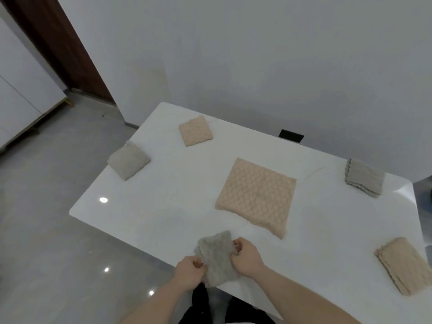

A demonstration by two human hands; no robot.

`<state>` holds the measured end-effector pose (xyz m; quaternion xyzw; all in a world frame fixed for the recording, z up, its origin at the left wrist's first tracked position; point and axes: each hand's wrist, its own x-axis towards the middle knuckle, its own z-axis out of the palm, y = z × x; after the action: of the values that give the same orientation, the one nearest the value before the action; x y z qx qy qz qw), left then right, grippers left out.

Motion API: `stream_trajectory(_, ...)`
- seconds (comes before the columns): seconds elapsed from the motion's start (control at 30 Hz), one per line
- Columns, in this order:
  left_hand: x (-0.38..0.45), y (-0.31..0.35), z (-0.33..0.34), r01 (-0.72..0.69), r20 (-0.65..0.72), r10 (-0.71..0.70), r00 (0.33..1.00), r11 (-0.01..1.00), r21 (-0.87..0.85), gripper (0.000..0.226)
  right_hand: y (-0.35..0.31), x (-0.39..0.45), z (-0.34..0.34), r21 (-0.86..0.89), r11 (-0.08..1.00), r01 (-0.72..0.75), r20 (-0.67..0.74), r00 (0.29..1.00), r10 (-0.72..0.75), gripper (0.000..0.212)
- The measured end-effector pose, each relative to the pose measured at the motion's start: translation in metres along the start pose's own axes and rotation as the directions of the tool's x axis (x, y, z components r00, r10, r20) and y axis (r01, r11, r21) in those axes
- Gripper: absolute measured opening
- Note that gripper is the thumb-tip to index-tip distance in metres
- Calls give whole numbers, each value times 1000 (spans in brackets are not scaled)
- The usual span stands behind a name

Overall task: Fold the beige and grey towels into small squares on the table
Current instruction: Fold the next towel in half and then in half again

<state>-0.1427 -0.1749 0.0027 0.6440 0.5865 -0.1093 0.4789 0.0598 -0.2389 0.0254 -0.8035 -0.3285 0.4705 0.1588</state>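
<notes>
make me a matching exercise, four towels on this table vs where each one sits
Towels:
1. large beige towel
2. grey towel in both hands
3. small beige square
4. grey stack

Places:
A. far right of the table
B. near edge, in front of the person
C. middle of the table
D. far left side

Pairs: 1-C, 2-B, 3-D, 4-A

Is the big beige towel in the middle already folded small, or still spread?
Still spread: the big beige towel lies flat, much larger than the small folded squares.
</notes>
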Motion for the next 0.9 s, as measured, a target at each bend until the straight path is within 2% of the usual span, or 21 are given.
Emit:
stream_trajectory(0.1,-5,-10,-1,-43,2,43,999,995,87,27,5,-11,5,-130,987,95,-11,995,-97,52)
stream_trajectory(0.2,-12,-18,-2,-106,-98,130,987,971,215,8,15,-23,14,-303,934,190,8,980,-197,72)
stream_trajectory(0.3,-15,-21,-1,-331,-65,377,924,874,356,34,22,-33,25,-432,869,242,9,964,-264,74)
stream_trajectory(0.37,-15,-16,-2,-461,51,485,873,787,409,55,23,-38,31,-507,822,259,40,960,-277,69)
stream_trajectory(0.4,-15,-14,-3,-488,113,494,862,750,446,62,23,-40,33,-538,802,259,68,962,-265,66)
stream_trajectory(0.47,-15,-11,-5,-485,211,443,871,710,510,71,24,-40,35,-579,776,252,122,967,-224,66)
stream_trajectory(0.6,-12,-18,-9,-431,321,290,902,658,617,79,25,-34,37,-637,726,259,217,964,-153,76)
stream_trajectory(0.77,-6,-18,-6,-375,321,206,924,649,662,80,24,-23,37,-670,697,254,281,957,-78,86)
stream_trajectory(0.9,-3,-6,-10,-373,315,206,926,622,689,73,14,-11,32,-706,660,255,305,952,-42,80)
